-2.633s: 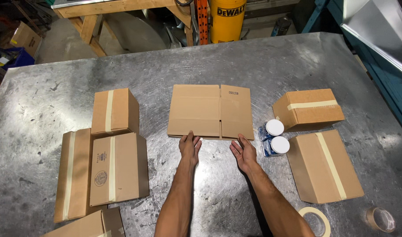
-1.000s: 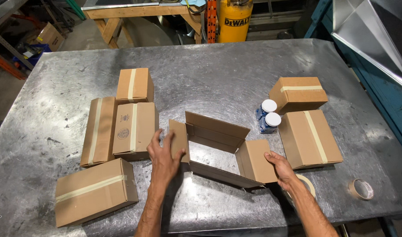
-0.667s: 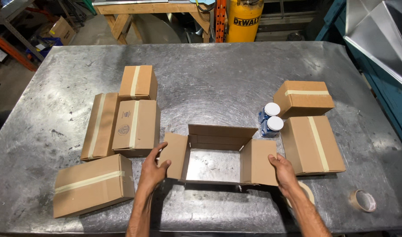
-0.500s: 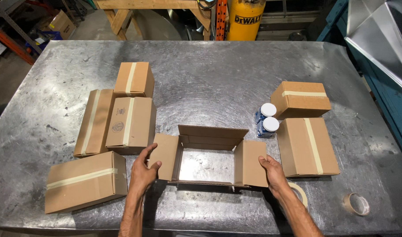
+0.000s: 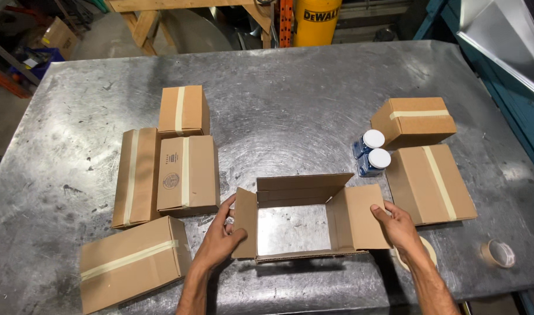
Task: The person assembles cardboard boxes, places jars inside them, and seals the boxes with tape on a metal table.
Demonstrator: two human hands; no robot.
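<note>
Head view, only one. Step in hand, as judged: squaring up an unsealed cardboard box (image 5: 296, 219), stood open near the front edge of the metal surface (image 5: 290, 99), middle of it. Both ends open; bare metal visible straight through the inside. Left hand (image 5: 220, 239) on the left end flap, thumb inside, fingers (image 5: 227, 205) wrapped round the outer face, so closed on cardboard. Right hand (image 5: 398, 227) flat against the outer face of the right end flap, fingers spread wide, pressing rather than gripping. Opening points up toward the camera; long axis left to right, roughly parallel to the front edge. Rear flap leaning inward; end flaps splayed outward. Next move, as judged, calls for folding the end flaps in evenly, both hands together, walls kept square. Tape roll (image 5: 416, 252) partly under the right wrist. Two white-lidded jars (image 5: 372, 154) just behind the right flap. Sealed boxes (image 5: 185, 175) to the left, more to the right.
</note>
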